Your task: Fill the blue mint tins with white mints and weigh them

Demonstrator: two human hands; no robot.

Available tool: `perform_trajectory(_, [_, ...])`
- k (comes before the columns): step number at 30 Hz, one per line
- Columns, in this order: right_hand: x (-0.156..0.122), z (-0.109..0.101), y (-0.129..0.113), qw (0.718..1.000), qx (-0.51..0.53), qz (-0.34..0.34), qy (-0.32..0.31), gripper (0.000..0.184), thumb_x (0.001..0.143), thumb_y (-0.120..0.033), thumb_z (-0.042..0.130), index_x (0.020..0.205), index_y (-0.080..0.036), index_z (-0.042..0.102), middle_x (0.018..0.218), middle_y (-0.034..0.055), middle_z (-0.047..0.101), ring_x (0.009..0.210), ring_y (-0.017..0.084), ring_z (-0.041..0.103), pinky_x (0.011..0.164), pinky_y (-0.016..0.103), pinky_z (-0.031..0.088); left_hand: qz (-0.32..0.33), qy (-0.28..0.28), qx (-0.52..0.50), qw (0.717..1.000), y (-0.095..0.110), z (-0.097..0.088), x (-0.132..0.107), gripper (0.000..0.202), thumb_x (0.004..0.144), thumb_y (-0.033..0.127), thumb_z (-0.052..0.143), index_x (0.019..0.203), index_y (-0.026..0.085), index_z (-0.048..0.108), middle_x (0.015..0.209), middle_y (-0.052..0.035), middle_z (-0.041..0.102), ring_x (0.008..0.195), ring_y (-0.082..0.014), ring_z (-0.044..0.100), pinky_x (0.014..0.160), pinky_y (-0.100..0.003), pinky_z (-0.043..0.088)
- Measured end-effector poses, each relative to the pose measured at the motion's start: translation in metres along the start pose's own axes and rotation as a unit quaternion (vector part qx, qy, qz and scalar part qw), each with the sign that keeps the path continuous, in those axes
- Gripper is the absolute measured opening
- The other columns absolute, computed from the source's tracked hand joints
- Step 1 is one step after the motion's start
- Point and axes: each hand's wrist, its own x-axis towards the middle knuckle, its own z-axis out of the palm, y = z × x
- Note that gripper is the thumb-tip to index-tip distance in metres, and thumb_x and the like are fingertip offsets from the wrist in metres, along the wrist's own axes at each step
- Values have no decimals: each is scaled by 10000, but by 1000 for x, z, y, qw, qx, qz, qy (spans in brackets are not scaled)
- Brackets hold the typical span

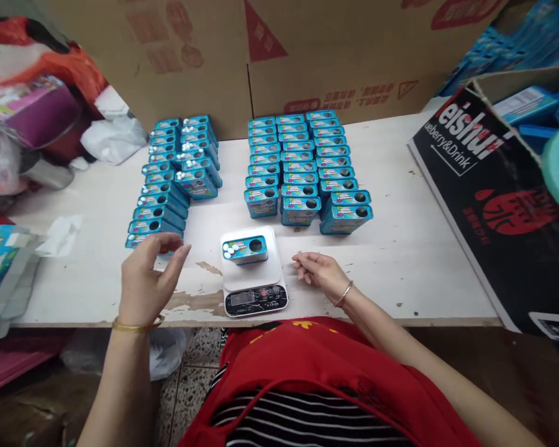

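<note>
A small blue tin point(245, 249) with a round hole in its lid stands on a white kitchen scale point(253, 272) at the table's front edge. My left hand point(148, 279) hovers to the left of the scale, fingers curled loosely apart, holding nothing I can see. It is just in front of the nearest tin of the left rows point(168, 186). My right hand point(319, 272) rests on the table to the right of the scale, fingers bent loosely, nothing visible in it.
Behind the scale, a right block of blue tins point(302, 164) stands in three rows. Cardboard boxes point(261, 56) wall the back. A black carton point(494, 186) with blue packs sits at right. Bags and clutter point(32, 118) lie at left.
</note>
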Motion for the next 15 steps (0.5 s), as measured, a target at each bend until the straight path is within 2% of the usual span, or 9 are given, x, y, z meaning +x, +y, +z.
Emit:
perform_trajectory(3, [-7,-6,-18,999,-40,-15,-12,441,631,-486,773,856,-122,667,632,4,616,503,77,512,472,223,343,-13,-13,-13,1000,-9,6,-15,168,880,361,583,953,211,604,882,-22,664,761,-152,614,746,-313,515])
perform_trajectory(6, [-14,-1,-39,994,-89,-35,-44,410,692,-438,747,931,-116,661,591,-2,611,488,77,484,497,238,359,-1,-17,-29,999,-11,11,-20,186,880,334,590,1010,201,604,889,-25,661,754,-137,604,725,-291,512])
perform_trajectory(11, [-21,23,-72,986,-113,-61,-106,330,725,-402,732,901,-133,660,597,-9,603,485,77,491,473,233,351,56,-17,-61,996,-2,17,-18,158,891,242,582,1041,198,600,890,-24,647,755,-125,586,703,-272,497])
perform_trajectory(15, [-22,41,-84,982,-121,-83,-122,290,729,-381,731,883,-144,665,605,-17,600,482,68,496,459,219,337,107,-28,-95,989,9,24,-16,151,905,204,553,1048,198,600,909,-35,623,767,-127,584,717,-282,501])
